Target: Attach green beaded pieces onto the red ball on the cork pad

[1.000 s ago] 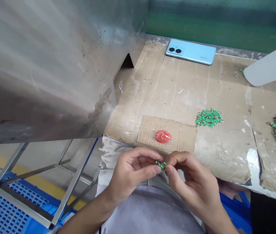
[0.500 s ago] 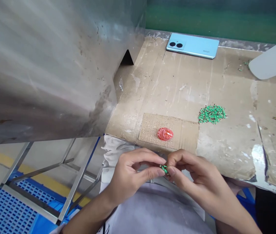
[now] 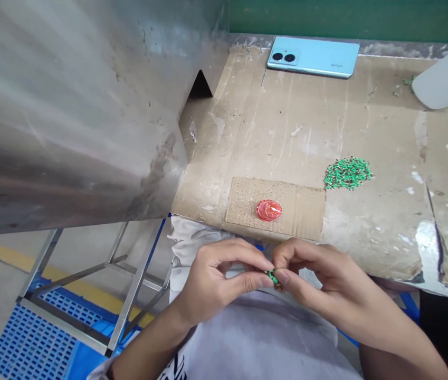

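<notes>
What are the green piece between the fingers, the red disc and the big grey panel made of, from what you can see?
The green piece has a glossy look, perhaps plastic or painted, but it is too small to tell. The red disc looks like shiny plastic, going by its bright highlights. The grey panel looks like brushed stainless sheet steel, with streaky reflections and scuffs.

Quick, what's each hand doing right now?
Left hand: closed, pinching a small green piece.
Right hand: closed, pinching the same piece.
</notes>
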Demonstrator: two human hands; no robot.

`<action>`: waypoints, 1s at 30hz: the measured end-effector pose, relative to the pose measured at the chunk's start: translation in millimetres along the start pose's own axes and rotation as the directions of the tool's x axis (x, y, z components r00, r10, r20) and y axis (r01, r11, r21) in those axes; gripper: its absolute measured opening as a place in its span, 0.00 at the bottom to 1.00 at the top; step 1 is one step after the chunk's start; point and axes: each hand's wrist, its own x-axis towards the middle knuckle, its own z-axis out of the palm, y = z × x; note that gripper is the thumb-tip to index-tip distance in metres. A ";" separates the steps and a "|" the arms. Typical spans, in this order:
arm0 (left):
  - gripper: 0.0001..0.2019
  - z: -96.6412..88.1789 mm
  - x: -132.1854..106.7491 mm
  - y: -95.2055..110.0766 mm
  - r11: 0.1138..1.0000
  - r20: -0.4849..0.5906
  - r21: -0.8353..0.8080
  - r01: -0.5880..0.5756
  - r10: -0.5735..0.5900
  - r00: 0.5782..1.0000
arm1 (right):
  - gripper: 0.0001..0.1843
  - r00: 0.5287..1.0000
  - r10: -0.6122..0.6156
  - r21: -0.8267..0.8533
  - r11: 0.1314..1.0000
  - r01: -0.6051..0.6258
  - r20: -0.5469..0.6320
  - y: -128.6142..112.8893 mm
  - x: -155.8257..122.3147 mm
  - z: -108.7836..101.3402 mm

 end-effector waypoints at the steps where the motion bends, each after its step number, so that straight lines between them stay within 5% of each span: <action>1: 0.07 0.1 0.0 -0.3 1.000 0.003 -0.006 -0.001 0.001 1.000 | 0.11 1.000 0.007 -0.001 1.000 -0.007 0.008 0.1 -0.3 -0.9; 8: 0.07 0.4 2.1 -0.8 0.999 0.023 0.019 -0.033 0.032 0.999 | 0.12 0.999 0.027 -0.034 0.999 -0.026 0.032 -3.3 -3.6 -4.2; 16: 0.04 1.9 3.8 3.5 0.996 0.022 0.076 -0.042 0.040 0.999 | 0.17 0.983 -0.008 -0.131 0.991 -0.017 -0.185 -4.6 -6.8 9.6; 20: 0.03 1.7 4.5 3.2 0.997 0.040 0.050 -0.062 0.060 0.997 | 0.15 0.985 -0.016 -0.129 0.992 -0.006 -0.172 -6.0 -7.6 8.4; 26: 0.03 0.9 4.7 2.0 0.995 0.068 -0.002 -0.099 0.099 0.993 | 0.09 0.997 -0.077 -0.117 0.990 0.077 0.005 -8.5 -7.4 -0.9; 30: 0.02 1.5 3.4 3.4 0.995 0.070 0.014 -0.099 0.098 0.993 | 0.06 0.994 -0.112 -0.122 0.986 0.110 -0.011 -8.4 -8.9 -1.1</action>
